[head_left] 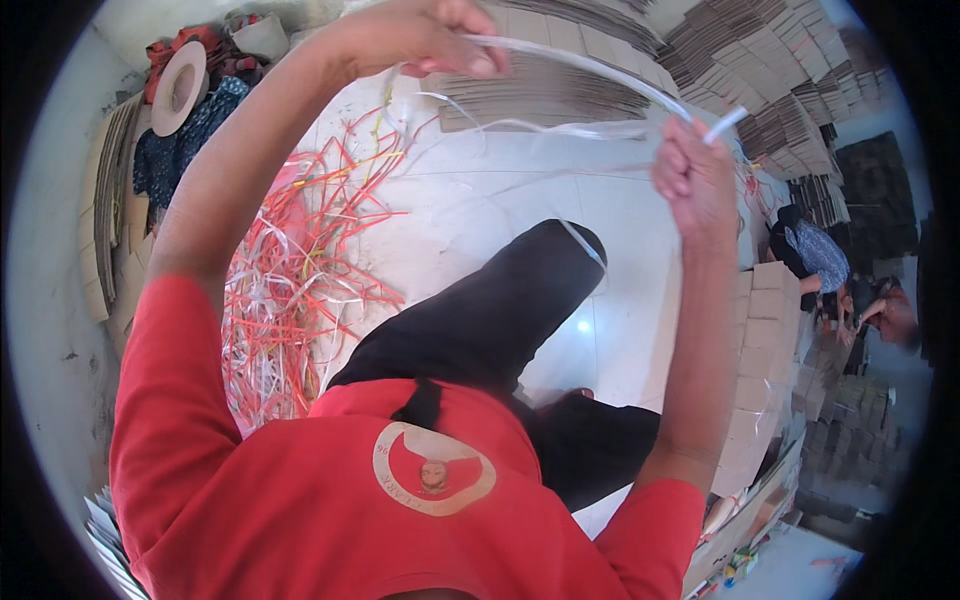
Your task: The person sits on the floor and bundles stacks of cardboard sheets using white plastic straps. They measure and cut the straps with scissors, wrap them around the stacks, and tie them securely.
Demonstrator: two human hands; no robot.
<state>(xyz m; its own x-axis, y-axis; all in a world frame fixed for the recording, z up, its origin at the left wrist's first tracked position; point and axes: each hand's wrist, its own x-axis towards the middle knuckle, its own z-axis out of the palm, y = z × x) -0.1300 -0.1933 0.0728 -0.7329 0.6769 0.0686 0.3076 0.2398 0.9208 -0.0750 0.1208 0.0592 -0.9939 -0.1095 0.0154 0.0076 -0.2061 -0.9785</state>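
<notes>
A clear whitish plastic strap (590,66) arches between my two raised hands. At the upper left, my left hand (430,40) is closed on one part of it, fingers bent round. My right hand (695,178) grips the strap further right in a fist, and a short white end (725,124) sticks out above the knuckles. Below the arch, loose lengths of strap (560,128) hang blurred over the floor. One thin strand (584,243) crosses my dark trouser knee.
A tangled heap of red, white and yellow strapping (290,290) lies on the pale tiled floor (440,235) to the left. Flat cardboard stacks (560,95) stand at the back, with cartons (755,350) along the right. A hat (180,88) sits far left; people (815,250) crouch far right.
</notes>
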